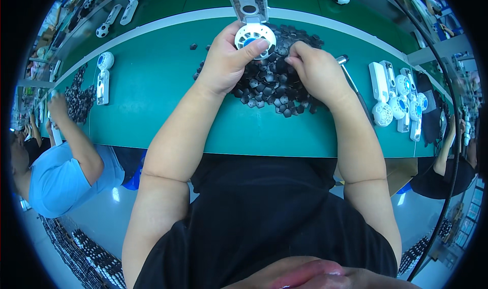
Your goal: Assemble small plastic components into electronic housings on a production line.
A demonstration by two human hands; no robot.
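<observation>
My left hand grips a white device with a round, football-patterned head; the thumb lies across its front. Dark slots ring a blue centre on the head, and a long clear-and-white handle points away from me. To the right, my right hand hovers at the pile's edge with thumb and forefinger pinched together. Whatever lies between those fingertips is too small or hidden to make out. Beneath both hands spreads a heap of small black pentagonal pieces on the green table.
A dark rod-shaped tool with a metal end lies beside my right forearm. Several similar white devices lie at the right; one more lies at the left, near another black heap. A co-worker in blue sits at left. A black cable hangs at right.
</observation>
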